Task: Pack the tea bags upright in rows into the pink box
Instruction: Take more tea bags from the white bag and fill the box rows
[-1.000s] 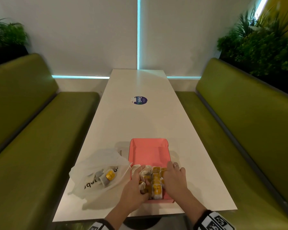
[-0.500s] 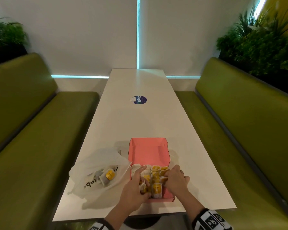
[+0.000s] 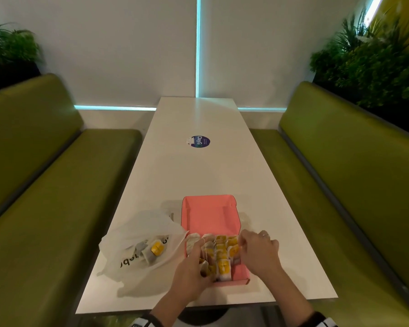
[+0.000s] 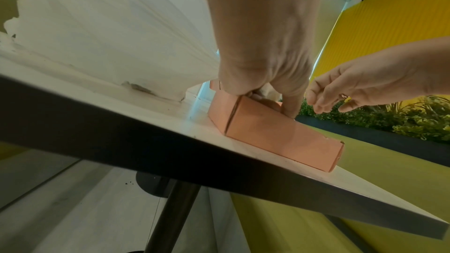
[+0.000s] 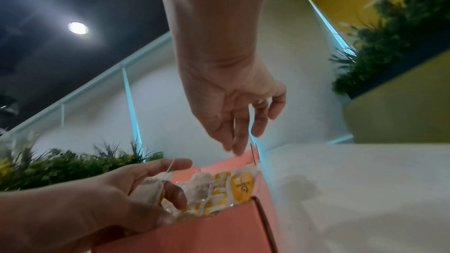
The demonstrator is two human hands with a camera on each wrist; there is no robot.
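The pink box (image 3: 210, 215) lies open on the white table (image 3: 198, 175), close to the near edge. Tea bags (image 3: 222, 253) with yellow tags stand in rows in its near part; the far part is bare. My left hand (image 3: 204, 258) reaches in at the left side and grips a tea bag (image 5: 152, 189) between thumb and fingers. My right hand (image 3: 244, 244) hovers over the box's right edge with relaxed fingers (image 5: 239, 141) hanging down, holding nothing. The left wrist view shows the box's outer wall (image 4: 280, 134) with the left hand (image 4: 268, 91) over it.
A crumpled white plastic bag (image 3: 128, 246) lies left of the box with a few more tea bags (image 3: 155, 249) inside. A round blue sticker (image 3: 200, 141) sits mid-table. Green benches (image 3: 45, 220) flank both sides.
My right hand, which lay on the tea bags at the box's right side, has lifted off and drawn slightly right. The left hand has stayed at the left row.
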